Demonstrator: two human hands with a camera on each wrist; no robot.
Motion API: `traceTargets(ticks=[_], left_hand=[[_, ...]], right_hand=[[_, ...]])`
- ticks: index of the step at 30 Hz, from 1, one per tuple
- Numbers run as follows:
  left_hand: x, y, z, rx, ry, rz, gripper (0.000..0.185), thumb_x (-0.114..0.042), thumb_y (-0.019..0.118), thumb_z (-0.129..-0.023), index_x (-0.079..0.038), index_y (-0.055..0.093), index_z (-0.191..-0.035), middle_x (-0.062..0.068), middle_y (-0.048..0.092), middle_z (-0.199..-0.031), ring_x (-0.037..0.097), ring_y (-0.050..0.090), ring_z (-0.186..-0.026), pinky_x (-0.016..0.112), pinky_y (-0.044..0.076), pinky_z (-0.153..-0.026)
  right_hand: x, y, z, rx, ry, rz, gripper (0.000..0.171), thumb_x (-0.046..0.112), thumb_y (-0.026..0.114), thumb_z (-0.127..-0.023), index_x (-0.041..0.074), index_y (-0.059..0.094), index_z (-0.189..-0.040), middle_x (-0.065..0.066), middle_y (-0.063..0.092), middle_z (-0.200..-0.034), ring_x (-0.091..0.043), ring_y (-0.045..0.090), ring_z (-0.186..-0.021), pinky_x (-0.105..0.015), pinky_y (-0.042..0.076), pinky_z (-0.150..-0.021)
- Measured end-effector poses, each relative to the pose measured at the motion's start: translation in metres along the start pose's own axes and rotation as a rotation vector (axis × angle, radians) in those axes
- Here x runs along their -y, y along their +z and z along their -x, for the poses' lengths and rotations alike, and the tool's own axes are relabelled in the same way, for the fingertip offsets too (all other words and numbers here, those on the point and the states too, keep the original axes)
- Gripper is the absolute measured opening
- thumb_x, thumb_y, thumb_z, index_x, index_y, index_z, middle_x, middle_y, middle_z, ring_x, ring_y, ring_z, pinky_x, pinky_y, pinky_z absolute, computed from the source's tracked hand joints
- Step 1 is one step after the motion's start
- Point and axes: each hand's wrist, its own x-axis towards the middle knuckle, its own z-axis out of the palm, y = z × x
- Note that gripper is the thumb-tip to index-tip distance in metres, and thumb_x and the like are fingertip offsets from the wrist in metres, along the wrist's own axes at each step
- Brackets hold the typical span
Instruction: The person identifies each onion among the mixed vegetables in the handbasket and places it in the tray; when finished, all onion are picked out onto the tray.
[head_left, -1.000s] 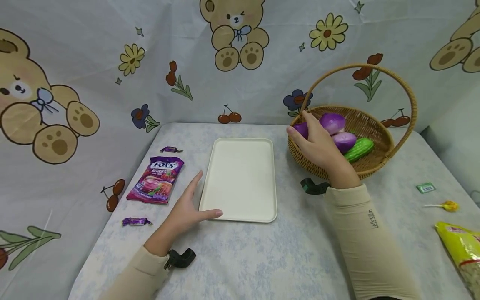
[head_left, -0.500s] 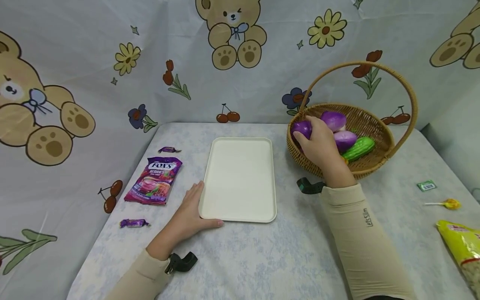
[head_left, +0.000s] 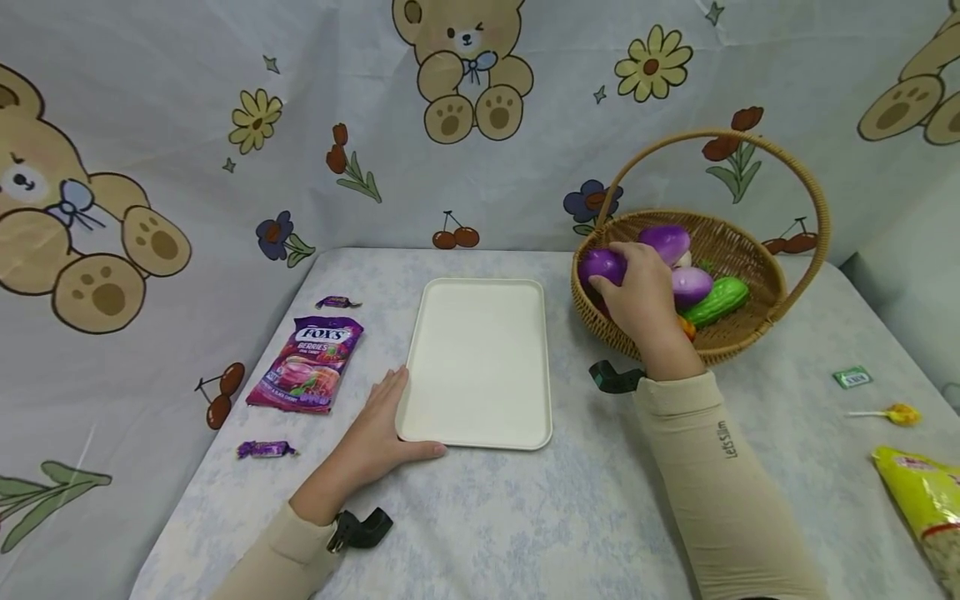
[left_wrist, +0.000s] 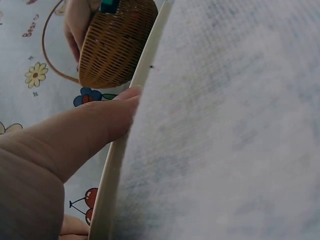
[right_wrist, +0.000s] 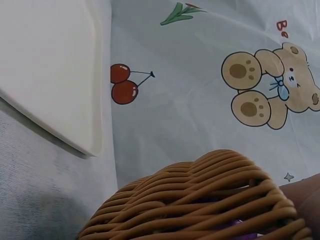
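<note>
- Right hand (head_left: pixel 641 296) curled round smooth purple onion (head_left: pixel 602 265), just inside rim of woven wicker basket (head_left: pixel 750 333).
- Left hand (head_left: pixel 375 437), fingers straight, pressed vs. corner of flat cream rect. tray (head_left: pixel 480 358).

Cream tray (head_left: pixel 480 358), tan basket (head_left: pixel 738 337) (purple vegetables (head_left: pixel 600 265)).

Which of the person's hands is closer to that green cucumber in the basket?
The right. The right hand is inside the wicker basket, gripping a purple vegetable just left of the cucumber. The left hand rests at the cream tray, far across the table.
</note>
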Motion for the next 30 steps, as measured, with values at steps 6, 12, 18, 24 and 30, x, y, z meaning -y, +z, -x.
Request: traceTargets(ticks=[6, 12, 18, 24, 30], left_hand=[[-0.001, -0.002, 0.001, -0.004, 0.000, 0.006, 0.138, -0.060, 0.093, -0.072, -0.004, 0.012, -0.169, 0.014, 0.011, -0.174, 0.029, 0.001, -0.159, 0.053, 0.004, -0.127], [-0.001, -0.002, 0.001, 0.004, -0.014, 0.006, 0.139, -0.061, 0.093, -0.072, -0.004, 0.012, -0.169, 0.013, 0.011, -0.174, 0.029, 0.000, -0.159, 0.055, 0.004, -0.126], [-0.001, -0.002, 0.001, 0.008, -0.008, 0.005, 0.139, -0.061, 0.093, -0.072, -0.004, 0.012, -0.169, 0.013, 0.011, -0.174, 0.028, 0.000, -0.159, 0.054, 0.004, -0.126], [-0.001, -0.004, 0.001, 0.009, 0.016, 0.005, 0.138, -0.060, 0.093, -0.072, -0.002, 0.013, -0.168, 0.014, 0.013, -0.174, 0.028, 0.002, -0.159, 0.051, 0.003, -0.127], [-0.001, -0.006, 0.001, 0.019, -0.007, 0.010, 0.138, -0.060, 0.093, -0.073, -0.003, 0.012, -0.169, 0.012, 0.011, -0.174, 0.027, 0.000, -0.159, 0.054, 0.004, -0.126]], right_hand=[[0.003, -0.005, -0.001, -0.036, -0.007, -0.009, 0.058, 0.015, 0.074, -0.100, -0.005, 0.053, -0.150, -0.029, 0.047, -0.153, -0.047, 0.039, -0.145, -0.063, 0.025, -0.121], [0.002, -0.011, 0.001, -0.074, -0.017, -0.021, 0.057, 0.015, 0.073, -0.101, -0.005, 0.053, -0.150, -0.028, 0.049, -0.152, -0.045, 0.039, -0.145, -0.065, 0.014, -0.123], [0.007, -0.018, 0.008, -0.119, -0.049, -0.047, 0.057, 0.016, 0.074, -0.101, -0.004, 0.053, -0.150, -0.025, 0.051, -0.152, -0.044, 0.041, -0.145, -0.061, 0.022, -0.122], [0.024, -0.025, 0.019, -0.184, -0.102, -0.081, 0.055, 0.018, 0.076, -0.100, 0.001, 0.057, -0.150, -0.018, 0.053, -0.152, -0.041, 0.044, -0.142, -0.059, 0.030, -0.120], [0.045, -0.026, 0.032, -0.171, -0.220, -0.102, 0.056, 0.015, 0.079, -0.098, 0.001, 0.059, -0.148, -0.016, 0.054, -0.152, -0.037, 0.053, -0.137, -0.058, 0.037, -0.117]])
